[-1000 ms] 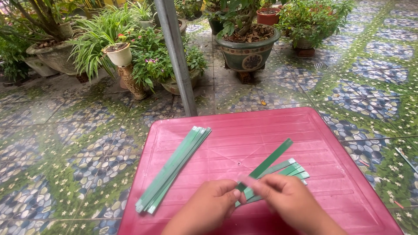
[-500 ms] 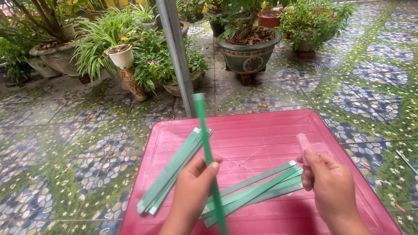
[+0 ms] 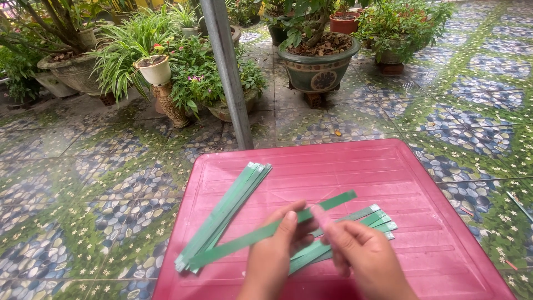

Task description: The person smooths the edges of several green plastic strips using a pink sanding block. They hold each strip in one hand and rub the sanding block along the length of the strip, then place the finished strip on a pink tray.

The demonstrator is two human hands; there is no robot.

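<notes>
Strip: a long green strip (image 3: 266, 230) is held low over the red table (image 3: 344, 166), slanting from near left to far right.
Left hand (image 3: 277, 253): thumb and fingers pinch the strip's middle.
Right hand (image 3: 363, 255): fingertips meet the strip just right of the left hand; whether it is clamped there, I cannot tell.
Loose strips (image 3: 377, 219): fanned on the table under the hands.
Bundle (image 3: 225, 214): on the table's left.

Held strip (image 3: 266, 232): long, flat, green; near-horizontal, right end tilted up; pinched mid-length above the table.
Loose strips (image 3: 361, 222): several, green, fanned flat, partly hidden behind the hands.
Bundle (image 3: 225, 214): stacked green strips, diagonal, lying left.
</notes>
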